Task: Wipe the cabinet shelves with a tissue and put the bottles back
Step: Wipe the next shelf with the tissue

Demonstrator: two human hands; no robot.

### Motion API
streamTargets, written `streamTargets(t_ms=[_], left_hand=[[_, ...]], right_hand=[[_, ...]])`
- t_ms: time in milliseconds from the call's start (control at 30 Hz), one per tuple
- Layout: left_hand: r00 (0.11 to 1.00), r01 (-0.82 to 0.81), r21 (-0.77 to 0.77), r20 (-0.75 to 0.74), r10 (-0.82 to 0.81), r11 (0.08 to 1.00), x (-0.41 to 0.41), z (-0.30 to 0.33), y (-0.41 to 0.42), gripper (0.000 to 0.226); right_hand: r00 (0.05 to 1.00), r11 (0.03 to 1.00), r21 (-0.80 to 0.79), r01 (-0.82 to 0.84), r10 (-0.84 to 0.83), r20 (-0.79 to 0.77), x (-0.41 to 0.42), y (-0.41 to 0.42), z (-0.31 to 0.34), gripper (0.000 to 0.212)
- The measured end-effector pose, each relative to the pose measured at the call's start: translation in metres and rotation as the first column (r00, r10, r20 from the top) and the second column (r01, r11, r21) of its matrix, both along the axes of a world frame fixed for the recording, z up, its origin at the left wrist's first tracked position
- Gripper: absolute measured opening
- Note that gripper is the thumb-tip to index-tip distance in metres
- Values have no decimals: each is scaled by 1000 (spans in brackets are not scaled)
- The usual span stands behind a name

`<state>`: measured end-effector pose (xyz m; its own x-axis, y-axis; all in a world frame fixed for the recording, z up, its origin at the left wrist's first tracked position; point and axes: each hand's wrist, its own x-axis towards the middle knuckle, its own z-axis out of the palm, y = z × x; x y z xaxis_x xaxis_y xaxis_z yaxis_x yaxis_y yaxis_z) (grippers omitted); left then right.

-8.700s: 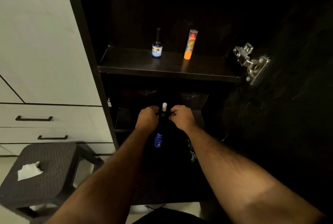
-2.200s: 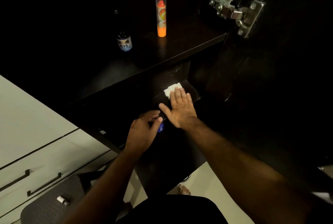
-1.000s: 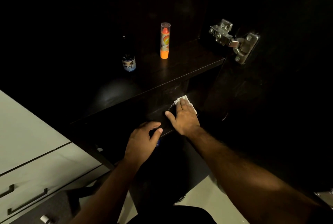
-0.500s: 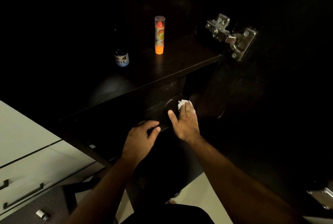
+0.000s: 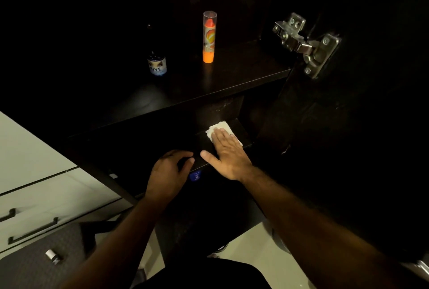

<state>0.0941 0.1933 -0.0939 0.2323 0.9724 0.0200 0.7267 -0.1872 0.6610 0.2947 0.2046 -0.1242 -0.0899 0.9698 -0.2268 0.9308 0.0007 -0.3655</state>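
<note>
Right hand [image 5: 228, 154], fingers straight and flat, presses a white tissue [image 5: 219, 129] onto the lower shelf [image 5: 243, 129] of the dark cabinet; it holds nothing by curling. Half a second earlier the tissue lay bunched under the fingertips near the shelf's front edge; now it is spread and has travelled back and to the right, which suggests a wiping stroke in progress on this shelf. Left hand [image 5: 168, 173], fingers curled, grips a dark bottle with a blue label [image 5: 195, 176] just below the shelf front, held clear of the surface as before. The upper shelf [image 5: 243, 72] already carries a small blue-labelled bottle [image 5: 157, 64] and, near it, an orange tube [image 5: 209, 36], both upright. The lower shelf ends at the cabinet's right wall just beside the tissue, with the metal hinge [image 5: 306, 44] above; open room lies to the left, though darkness hides that part.
</note>
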Motion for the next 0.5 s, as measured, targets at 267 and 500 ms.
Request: streamTargets(t_ms=[267, 500], left_hand=[[999, -47, -16, 14, 48, 999, 5, 0, -4, 23], [993, -114, 74, 33, 112, 991, 4, 1, -10, 23]], right_hand=[[987, 986, 78, 149, -145, -63, 27, 12, 2, 67], [985, 986, 13, 167, -167, 34, -31, 13, -1, 93]])
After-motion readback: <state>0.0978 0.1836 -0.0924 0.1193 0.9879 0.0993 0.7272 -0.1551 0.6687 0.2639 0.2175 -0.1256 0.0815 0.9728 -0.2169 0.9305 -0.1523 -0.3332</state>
